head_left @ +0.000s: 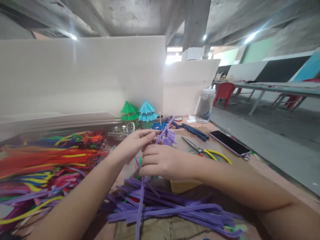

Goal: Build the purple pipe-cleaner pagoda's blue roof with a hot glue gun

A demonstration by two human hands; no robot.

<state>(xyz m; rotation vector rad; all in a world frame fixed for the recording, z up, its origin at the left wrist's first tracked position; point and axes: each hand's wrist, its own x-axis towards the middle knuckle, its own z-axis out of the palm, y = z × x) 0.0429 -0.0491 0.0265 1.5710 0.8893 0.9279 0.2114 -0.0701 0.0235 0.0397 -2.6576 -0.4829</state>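
Note:
Both hands meet over the middle of the table around a purple fuzzy strip piece with short fringe-like ends. My left hand pinches it near the top, fingers pressed together. Just below and to the right, my right hand has its fingers curled around a purple strip that hangs down towards the front edge. Part of the piece is hidden behind the fingers. Beneath the hands lies a loose pile of purple strips. Beyond them stand a green tiered model and a light blue one.
Scissors with yellow handles, blue pliers and a phone lie at the right. Behind them stands a clear bottle. Colourful strips cover the left side. A white partition rises behind the table.

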